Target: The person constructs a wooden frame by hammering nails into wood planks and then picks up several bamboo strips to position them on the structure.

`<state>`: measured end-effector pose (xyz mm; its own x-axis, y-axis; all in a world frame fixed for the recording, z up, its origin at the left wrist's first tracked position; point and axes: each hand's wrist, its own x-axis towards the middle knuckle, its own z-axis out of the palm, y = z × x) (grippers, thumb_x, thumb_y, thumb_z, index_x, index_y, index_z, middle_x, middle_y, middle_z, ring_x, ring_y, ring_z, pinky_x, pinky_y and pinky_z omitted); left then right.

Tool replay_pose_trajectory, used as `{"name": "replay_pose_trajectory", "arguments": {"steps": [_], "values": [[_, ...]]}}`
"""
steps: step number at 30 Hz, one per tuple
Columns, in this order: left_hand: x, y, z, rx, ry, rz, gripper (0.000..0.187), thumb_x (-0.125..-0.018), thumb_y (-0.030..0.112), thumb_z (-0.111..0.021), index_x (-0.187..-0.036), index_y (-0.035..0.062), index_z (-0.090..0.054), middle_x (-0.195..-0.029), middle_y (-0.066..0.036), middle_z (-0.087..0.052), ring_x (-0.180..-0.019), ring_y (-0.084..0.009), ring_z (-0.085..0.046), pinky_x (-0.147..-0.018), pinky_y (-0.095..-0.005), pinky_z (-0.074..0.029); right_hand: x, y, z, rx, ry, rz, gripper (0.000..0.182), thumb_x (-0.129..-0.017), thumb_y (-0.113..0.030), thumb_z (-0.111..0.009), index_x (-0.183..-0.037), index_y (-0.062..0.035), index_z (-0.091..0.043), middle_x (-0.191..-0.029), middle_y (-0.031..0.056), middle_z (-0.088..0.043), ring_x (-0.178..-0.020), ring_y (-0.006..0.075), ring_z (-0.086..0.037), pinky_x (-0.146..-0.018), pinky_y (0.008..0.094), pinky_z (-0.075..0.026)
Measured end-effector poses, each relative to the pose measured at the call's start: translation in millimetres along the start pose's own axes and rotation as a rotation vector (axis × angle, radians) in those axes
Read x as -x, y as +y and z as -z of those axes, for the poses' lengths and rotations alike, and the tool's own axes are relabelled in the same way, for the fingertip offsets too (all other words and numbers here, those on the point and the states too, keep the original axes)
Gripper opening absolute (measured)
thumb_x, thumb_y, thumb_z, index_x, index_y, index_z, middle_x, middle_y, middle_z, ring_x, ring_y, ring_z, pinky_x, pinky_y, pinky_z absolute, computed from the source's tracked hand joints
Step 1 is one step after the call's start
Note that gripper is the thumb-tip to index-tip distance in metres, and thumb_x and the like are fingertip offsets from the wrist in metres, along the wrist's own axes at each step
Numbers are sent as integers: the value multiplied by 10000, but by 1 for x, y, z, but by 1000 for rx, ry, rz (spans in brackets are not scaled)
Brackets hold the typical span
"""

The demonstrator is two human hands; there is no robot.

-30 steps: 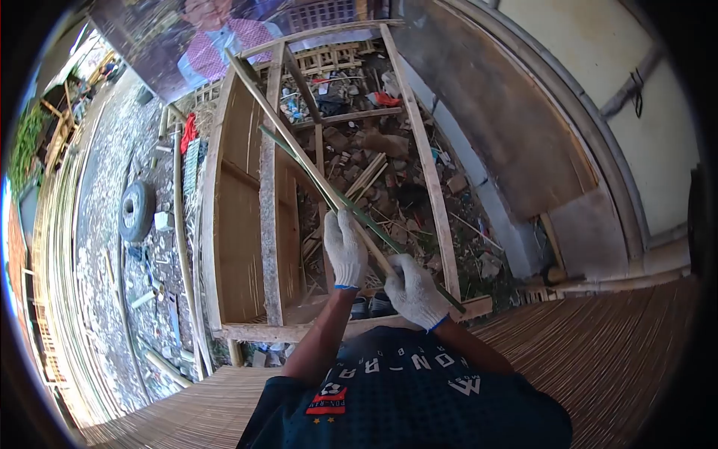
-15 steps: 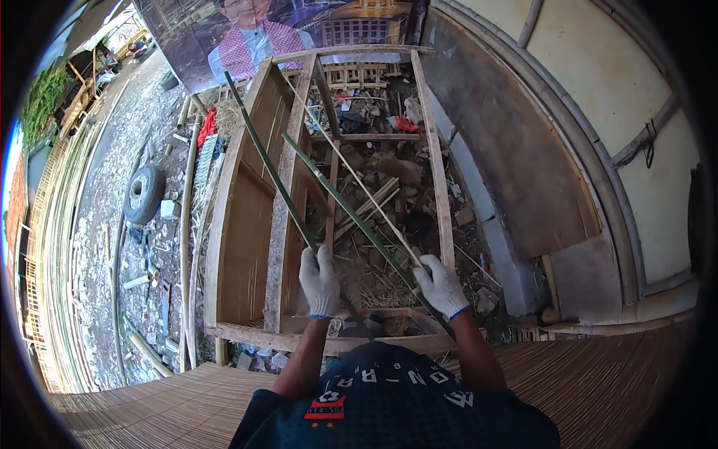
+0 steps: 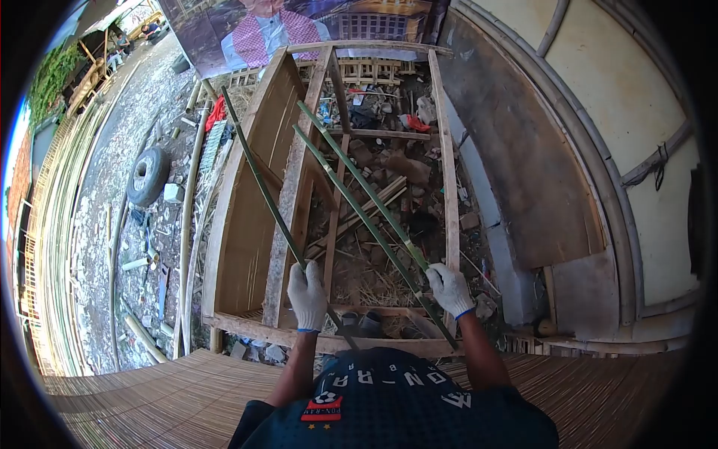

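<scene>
My left hand point(image 3: 307, 297), in a white knit glove, is closed round a long dark green bamboo strip point(image 3: 260, 178) that slants up to the left. My right hand point(image 3: 449, 289), gloved too, grips the lower end of a green strip point(image 3: 366, 187) with a paler joint near the fingers. Beside it, a second green strip point(image 3: 348, 196) runs roughly parallel and passes just left of my right hand down to the frame's near beam. All three strips lie over or above a wooden frame point(image 3: 443, 150) of rough beams.
Bamboo pieces and rubble lie on the ground inside the frame. A tyre point(image 3: 148, 176), a saw point(image 3: 162, 293) and bamboo poles point(image 3: 186, 217) are at the left. A printed banner point(image 3: 359, 22) hangs beyond the frame; a brown panel point(image 3: 523, 157) leans at the right. People sit far off, top left.
The strip in my right hand has turned from its pale side to its green side. My left hand has moved slightly down and left with its strip. The camera view has shifted a little.
</scene>
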<state>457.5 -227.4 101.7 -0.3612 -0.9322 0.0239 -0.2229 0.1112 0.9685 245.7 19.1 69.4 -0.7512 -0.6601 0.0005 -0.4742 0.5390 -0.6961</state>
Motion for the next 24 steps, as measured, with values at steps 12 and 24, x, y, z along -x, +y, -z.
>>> {"name": "replay_pose_trajectory", "arguments": {"steps": [12,24], "values": [[-2,17,-5,36,-94,26,213,-1065,228,-578,-948,50,-591,-672,17,-519,-581,-54,-483,-518,-261,-395,7,-6,-12,268,298,181,294,-850,-217,-790,-1105,-113,-688,-928,100,-720,-867,330,-682,-888,447,-517],[-5,8,-5,-12,-106,3,216,-1062,229,-573,-991,30,-616,-694,6,-529,-612,-74,-493,-548,-282,-405,20,1,-17,327,373,154,265,-821,-192,-810,-1052,-137,-692,-925,76,-688,-985,319,-618,-1084,557,-366]]}}
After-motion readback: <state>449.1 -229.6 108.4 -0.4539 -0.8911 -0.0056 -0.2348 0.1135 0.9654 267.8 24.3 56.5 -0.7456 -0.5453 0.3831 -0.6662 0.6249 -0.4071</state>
